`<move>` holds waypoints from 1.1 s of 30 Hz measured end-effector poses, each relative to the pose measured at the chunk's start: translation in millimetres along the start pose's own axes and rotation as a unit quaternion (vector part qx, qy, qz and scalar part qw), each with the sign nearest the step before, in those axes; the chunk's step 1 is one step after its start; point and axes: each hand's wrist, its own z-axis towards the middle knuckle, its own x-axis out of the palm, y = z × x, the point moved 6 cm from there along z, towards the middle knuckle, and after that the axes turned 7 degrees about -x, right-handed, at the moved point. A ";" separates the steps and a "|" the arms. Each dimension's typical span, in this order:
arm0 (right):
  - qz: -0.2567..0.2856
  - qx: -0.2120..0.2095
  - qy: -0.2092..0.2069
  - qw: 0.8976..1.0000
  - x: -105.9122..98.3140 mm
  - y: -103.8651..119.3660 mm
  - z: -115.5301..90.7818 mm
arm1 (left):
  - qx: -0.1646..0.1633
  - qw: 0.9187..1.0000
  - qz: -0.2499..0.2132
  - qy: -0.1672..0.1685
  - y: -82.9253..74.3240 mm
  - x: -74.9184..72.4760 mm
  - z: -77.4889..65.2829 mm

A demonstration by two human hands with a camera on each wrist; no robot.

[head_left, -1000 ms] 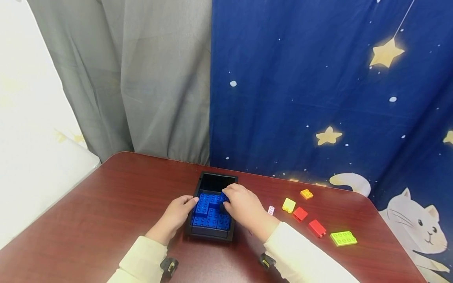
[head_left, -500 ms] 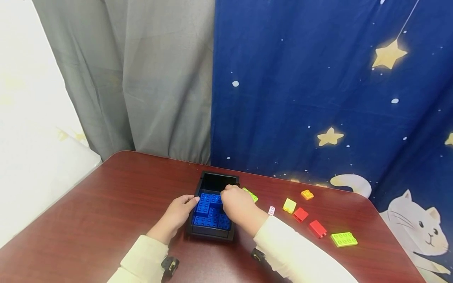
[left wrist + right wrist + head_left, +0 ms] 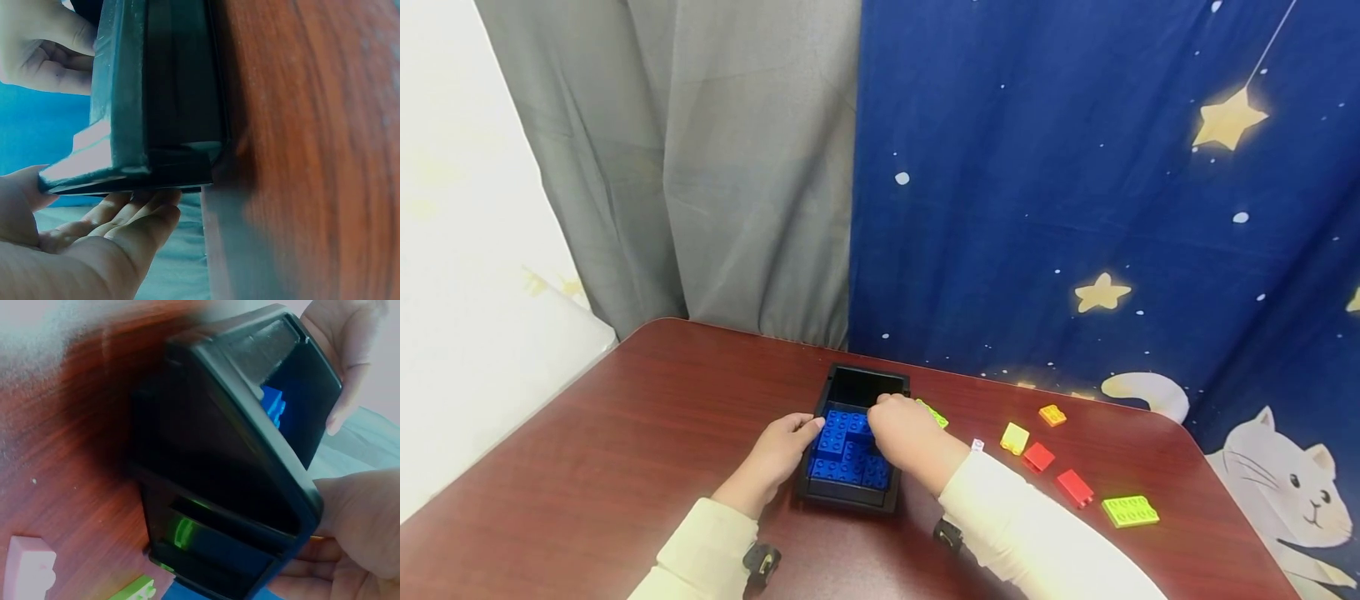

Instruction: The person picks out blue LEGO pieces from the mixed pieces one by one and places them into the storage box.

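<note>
A black box [image 3: 850, 497] stands on the table, a lower wall dividing it inside. Interlocked blue bricks [image 3: 837, 435] fill its nearer part; the visible piece of its far part is dark. My left hand [image 3: 781, 450] grips the box's left wall, thumb on the rim and fingers against the outside, as the left wrist view shows. Over the right rim, my right hand [image 3: 913, 435] reaches in beside the bricks with curled fingers. The box wall [image 3: 250, 487] and the hand itself hide its fingertips, so whatever they touch cannot be seen.
Right of the box lie a green brick [image 3: 934, 414], a pale pink brick [image 3: 977, 445], a yellow brick [image 3: 1014, 438], an orange brick [image 3: 1052, 415], two red bricks [image 3: 1038, 457] and a larger lime brick [image 3: 1131, 512]. Curtains [image 3: 760, 167] hang behind the table.
One second ago the right hand held a blue brick upright at the box's right side. It has since turned, hiding that brick and uncovering the green one. My left hand has kept its place.
</note>
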 end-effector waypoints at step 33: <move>0.028 0.004 0.062 0.998 6.2 -0.9 12.9 | -0.002 1.000 -0.002 -0.009 0.3 0.7 3.0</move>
